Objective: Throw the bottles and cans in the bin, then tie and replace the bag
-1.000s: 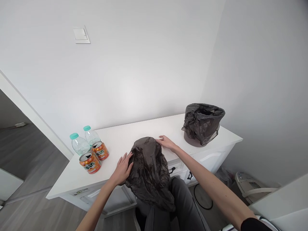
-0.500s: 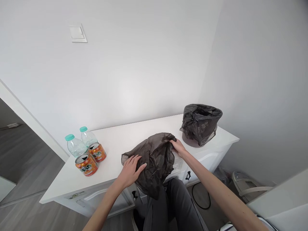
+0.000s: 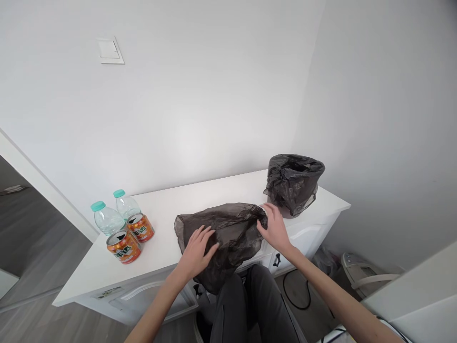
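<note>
A loose black plastic bag (image 3: 228,233) lies spread over the front edge of the white desk (image 3: 200,200), its lower part hanging over my lap. My left hand (image 3: 197,247) presses flat on the bag's left part, fingers spread. My right hand (image 3: 275,227) rests against the bag's right end, fingers stretched out and together. A small bin lined with another black bag (image 3: 293,183) stands at the desk's right end, just beyond my right hand.
Two water bottles with teal caps (image 3: 107,219) and two orange drink cans (image 3: 124,247) stand at the desk's left. A light switch (image 3: 110,50) is on the wall. Drawers with dark handles (image 3: 276,259) face my knees. A white appliance (image 3: 360,274) sits on the floor at right.
The bag was bunched upright a second ago; it now lies spread flatter and wider on the desk. My left hand moved onto its top and my right hand slid right along its edge.
</note>
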Demonstrator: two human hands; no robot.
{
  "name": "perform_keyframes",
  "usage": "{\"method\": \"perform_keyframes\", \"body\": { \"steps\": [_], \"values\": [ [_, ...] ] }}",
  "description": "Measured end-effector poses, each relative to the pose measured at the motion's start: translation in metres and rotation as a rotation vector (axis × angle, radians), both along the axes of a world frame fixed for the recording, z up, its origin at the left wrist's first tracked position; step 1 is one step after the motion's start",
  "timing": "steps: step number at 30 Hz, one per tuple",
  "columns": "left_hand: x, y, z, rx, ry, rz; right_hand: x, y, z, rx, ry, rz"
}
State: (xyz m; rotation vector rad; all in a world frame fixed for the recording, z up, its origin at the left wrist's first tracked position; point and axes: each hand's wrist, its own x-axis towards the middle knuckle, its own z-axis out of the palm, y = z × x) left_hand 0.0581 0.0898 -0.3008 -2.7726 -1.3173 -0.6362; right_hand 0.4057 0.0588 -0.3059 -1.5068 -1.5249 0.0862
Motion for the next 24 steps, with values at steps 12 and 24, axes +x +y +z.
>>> {"method": "perform_keyframes", "body": {
  "steps": [12, 24],
  "values": [
    [-0.014, -0.062, 0.004, 0.191, 0.29, -0.314, 0.022, -0.014, -0.034, -0.299, -0.563, 0.318],
    [-0.045, -0.052, -0.004, 0.164, 0.253, -0.171, 0.039, -0.011, -0.047, -0.189, -0.611, 0.393]
  ]
}}
